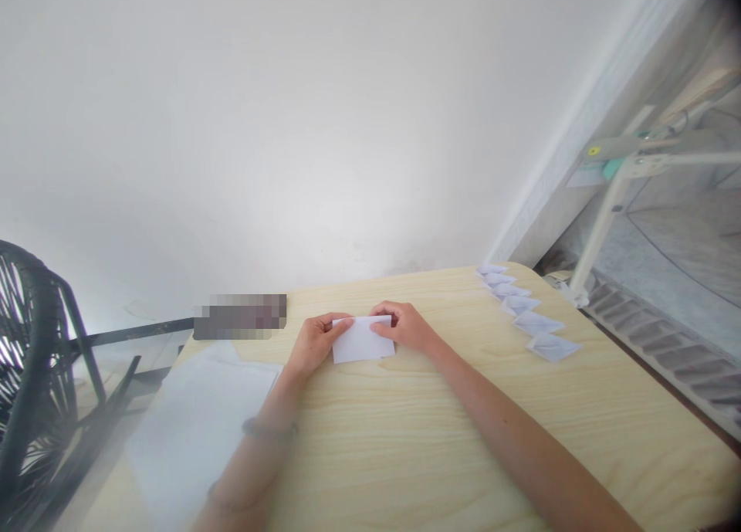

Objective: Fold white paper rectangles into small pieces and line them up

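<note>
A small folded white paper lies flat on the light wooden table. My left hand presses its left edge with the fingers on top of the sheet. My right hand pinches the right upper edge of the same paper. Both forearms reach in from the lower edge of the view, and a bracelet sits on my left wrist.
A row of several folded white paper pieces runs along the table's right edge. A stack of white sheets lies at the left. A dark blurred object rests at the back. A black wire chair stands left; a white wall is behind.
</note>
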Available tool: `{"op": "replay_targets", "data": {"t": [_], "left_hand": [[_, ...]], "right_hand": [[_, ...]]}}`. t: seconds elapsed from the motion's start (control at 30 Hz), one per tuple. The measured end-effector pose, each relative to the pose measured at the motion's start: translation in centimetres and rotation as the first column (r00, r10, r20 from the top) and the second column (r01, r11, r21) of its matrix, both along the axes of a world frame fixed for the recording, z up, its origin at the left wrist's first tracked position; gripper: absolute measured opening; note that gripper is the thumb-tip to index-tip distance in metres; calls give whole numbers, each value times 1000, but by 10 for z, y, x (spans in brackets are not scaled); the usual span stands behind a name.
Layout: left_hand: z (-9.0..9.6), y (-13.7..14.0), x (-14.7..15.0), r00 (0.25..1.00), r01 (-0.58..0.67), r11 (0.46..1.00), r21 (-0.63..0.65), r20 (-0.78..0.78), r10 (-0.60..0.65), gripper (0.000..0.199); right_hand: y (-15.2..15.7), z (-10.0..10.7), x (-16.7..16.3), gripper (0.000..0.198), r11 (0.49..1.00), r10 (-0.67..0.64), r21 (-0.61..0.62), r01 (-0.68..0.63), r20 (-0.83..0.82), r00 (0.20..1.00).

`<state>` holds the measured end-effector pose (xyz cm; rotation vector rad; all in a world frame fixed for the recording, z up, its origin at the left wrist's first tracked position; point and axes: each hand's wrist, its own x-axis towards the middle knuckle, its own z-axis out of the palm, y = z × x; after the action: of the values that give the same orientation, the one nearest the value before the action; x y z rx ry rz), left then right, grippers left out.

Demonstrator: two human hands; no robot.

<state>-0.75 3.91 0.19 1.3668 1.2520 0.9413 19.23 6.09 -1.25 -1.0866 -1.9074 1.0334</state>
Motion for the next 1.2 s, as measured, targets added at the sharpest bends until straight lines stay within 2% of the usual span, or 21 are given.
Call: {"op": "replay_targets", "data": {"t": [0.17, 0.4, 0.6, 0.8, 0.93, 1.2], "left_hand": [[4, -1, 0, 999, -12, 1000, 10, -51, 13, 40], [3, -1, 0, 999, -24, 1000, -11, -34, 23, 38], [5, -2, 1, 1000, -2, 1000, 21, -29, 2, 34], [4, -3, 6, 998, -24, 999, 43, -53, 26, 31], [2, -4, 6, 997, 18, 999, 29, -81, -16, 32], [1, -4, 6, 989, 37, 998, 44, -148, -30, 35]], "right_hand": [[0, 0, 0, 19, 1000, 3, -2, -3, 1, 1000], [0, 1, 0, 18, 1000, 13, -7, -13, -1, 1000], [-1, 4, 0, 17, 1000, 30, -10, -30, -1, 1000], [-4, 9, -4, 12, 999, -1, 34, 1, -15, 1000], [-5, 10, -8, 13, 998, -20, 56, 24, -63, 998], [-10, 11, -13, 11, 992, -1, 127, 0, 3, 1000]]}}
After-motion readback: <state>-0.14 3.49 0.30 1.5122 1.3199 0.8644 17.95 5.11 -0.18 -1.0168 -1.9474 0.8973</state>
